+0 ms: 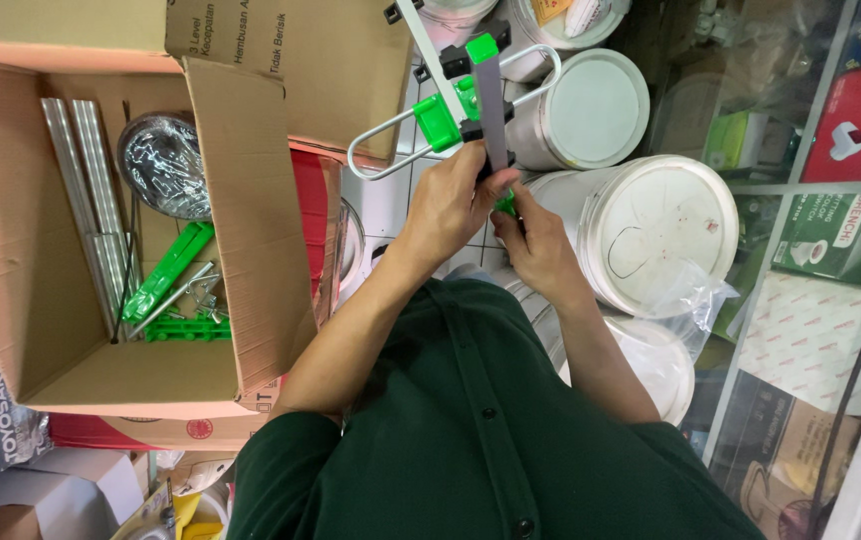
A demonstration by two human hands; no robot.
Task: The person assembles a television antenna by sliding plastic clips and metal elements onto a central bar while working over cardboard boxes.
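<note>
Both hands — left hand (451,205), right hand (536,245) — pinch a green-and-grey bracket assembly (476,100) on a bent metal rod (391,140), beside an open cardboard box (251,230).

Bright green plastic connectors (438,122) on a silver wire frame (381,150), grey strap (494,110), dark green shirt (471,440), plain brown cardboard box (251,230), white bucket lids (661,225), green parts (166,275) and silver rods (81,190) inside
</note>
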